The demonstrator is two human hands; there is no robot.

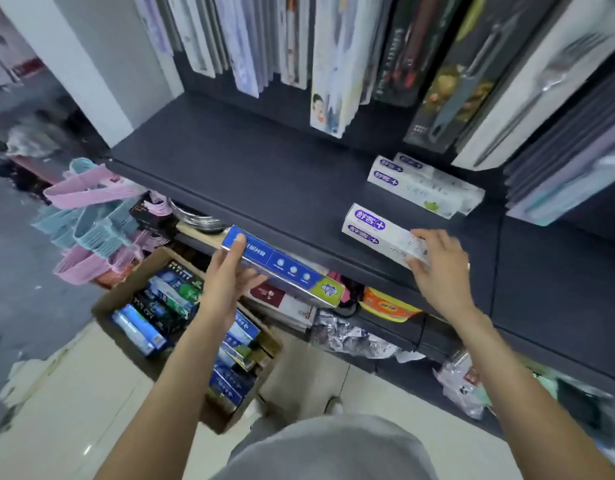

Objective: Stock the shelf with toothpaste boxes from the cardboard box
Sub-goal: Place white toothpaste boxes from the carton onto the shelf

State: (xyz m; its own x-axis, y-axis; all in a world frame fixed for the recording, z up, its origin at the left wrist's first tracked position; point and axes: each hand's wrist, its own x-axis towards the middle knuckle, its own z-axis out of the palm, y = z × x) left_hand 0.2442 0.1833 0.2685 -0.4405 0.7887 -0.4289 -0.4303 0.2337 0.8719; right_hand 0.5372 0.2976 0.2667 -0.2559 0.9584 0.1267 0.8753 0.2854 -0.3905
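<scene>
My left hand (226,275) grips a blue box (281,268) at frame centre, just before the shelf (264,168) edge. My right hand (437,268) holds a white box (378,233) on the shelf, centre right; two more white boxes (420,185) lie behind it. Hanging packs (333,64) crowd the top. The carton (126,292), lower left, sits partly behind my left arm; hangers (91,216) blur at left. I see bare shelf room to the left.
</scene>
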